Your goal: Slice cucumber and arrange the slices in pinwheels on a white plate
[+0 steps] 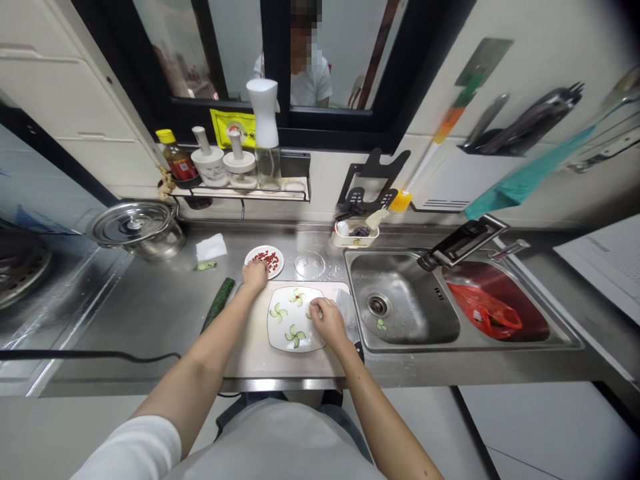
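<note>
My left hand (255,275) reaches over the near left rim of a small round white plate (281,257) holding small red pieces (270,259). Its fingers are drawn together at the pieces; what is between them is hidden. My right hand (327,319) hovers at the right side of a squarish white plate (283,331), fingers curled and closed, and covers part of a cucumber arrangement there. Thin cucumber slices form pinwheels on this plate; the top one (297,297) has red at its middle. Under the plate lies a pale cutting board (250,357). A whole dark green cucumber (219,305) rests left of the board.
Right of the board is a steel sink (405,327) with a tap (463,243) and a red bag (483,313) in its second basin. A lidded pot (143,230) stands back left. Bottles and jars line a wall rack (240,193). A person (310,80) appears behind the window.
</note>
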Tool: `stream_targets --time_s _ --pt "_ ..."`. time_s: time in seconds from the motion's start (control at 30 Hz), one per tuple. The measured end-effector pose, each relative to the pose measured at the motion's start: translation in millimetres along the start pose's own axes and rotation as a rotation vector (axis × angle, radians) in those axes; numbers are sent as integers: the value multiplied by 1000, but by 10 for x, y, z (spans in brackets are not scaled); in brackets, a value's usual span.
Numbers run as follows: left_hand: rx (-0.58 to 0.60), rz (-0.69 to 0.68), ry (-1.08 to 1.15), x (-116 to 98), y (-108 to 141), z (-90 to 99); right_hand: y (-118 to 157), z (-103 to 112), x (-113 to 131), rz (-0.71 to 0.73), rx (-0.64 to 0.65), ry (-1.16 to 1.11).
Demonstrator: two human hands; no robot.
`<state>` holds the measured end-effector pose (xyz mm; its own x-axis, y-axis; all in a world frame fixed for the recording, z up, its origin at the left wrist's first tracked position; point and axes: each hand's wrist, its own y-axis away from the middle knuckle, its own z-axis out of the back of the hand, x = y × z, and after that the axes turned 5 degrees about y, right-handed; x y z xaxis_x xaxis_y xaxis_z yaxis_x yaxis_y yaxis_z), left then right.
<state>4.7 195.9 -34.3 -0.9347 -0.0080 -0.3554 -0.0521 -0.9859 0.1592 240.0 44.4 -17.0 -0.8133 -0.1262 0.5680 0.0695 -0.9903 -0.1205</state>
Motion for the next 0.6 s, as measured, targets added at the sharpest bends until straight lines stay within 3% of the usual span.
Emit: stream_targets --time_s 0.37,0.6 --pt "-27 -58 67 -21 1 -5 23 40 -6 -12 -9 0" --pt "-121 49 374 -33 92 42 26 46 -25 -35 -1 -16"
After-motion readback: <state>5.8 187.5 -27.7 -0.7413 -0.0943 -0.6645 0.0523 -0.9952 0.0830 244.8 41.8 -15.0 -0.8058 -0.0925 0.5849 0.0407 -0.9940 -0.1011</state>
